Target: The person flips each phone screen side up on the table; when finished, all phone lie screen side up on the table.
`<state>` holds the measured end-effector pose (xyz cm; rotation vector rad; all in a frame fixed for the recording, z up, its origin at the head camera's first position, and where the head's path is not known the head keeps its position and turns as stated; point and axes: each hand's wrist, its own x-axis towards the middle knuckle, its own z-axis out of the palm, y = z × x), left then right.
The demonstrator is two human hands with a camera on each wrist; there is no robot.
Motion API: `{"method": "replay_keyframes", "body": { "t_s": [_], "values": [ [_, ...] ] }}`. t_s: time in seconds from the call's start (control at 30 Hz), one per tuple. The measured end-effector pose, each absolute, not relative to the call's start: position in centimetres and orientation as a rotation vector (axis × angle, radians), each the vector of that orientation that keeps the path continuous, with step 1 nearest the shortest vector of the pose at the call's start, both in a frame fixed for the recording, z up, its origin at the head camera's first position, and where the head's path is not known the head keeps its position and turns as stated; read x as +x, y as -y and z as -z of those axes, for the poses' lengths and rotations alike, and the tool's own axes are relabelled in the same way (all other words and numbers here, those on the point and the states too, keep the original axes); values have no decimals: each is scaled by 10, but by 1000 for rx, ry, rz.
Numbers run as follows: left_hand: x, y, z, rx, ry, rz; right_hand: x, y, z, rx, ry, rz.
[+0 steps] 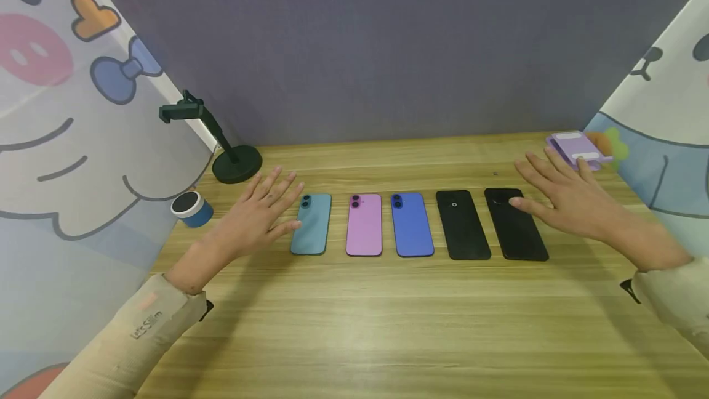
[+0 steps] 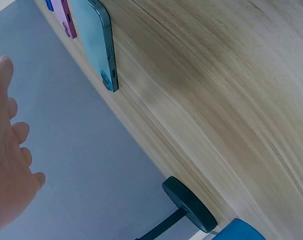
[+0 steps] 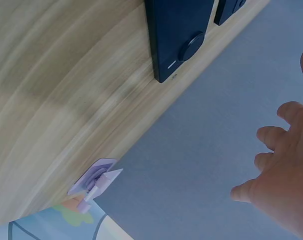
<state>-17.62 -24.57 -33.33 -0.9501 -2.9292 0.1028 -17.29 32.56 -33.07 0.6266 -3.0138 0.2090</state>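
Several phones lie face down in a row on the wooden table: a teal phone (image 1: 311,226), a pink phone (image 1: 364,226), a blue phone (image 1: 413,226), a black phone (image 1: 464,229) and another black phone (image 1: 523,236) at the right end. My left hand (image 1: 257,214) is held above the table beside the teal phone, fingers spread, holding nothing. Its thumb overlaps that phone in the head view. Spread out likewise, my right hand (image 1: 573,199) hovers by the rightmost black phone, its thumb overlapping the camera end. In both wrist views the hands appear raised off the tabletop.
A dark green phone stand (image 1: 237,164) stands at the back left, with a blue round container (image 1: 192,209) in front of it. A folded purple stand (image 1: 576,148) sits at the back right. A grey panel (image 1: 388,48) rises behind the table (image 1: 421,325); cartoon-printed panels flank it.
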Motion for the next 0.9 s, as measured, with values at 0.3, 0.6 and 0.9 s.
{"method": "replay_keyframes", "body": {
  "t_s": [0.3,0.6,0.9],
  "values": [
    [-173,250,332,-852,3111,188,-176,-303,321,705,3089,-468],
    [-178,268,334,-641,3305,949,-192,-229,319,753,3171,-812],
    [-181,278,341,-520,3381,1404,-230,-118,336,774,3201,-1767]
  ]
}}
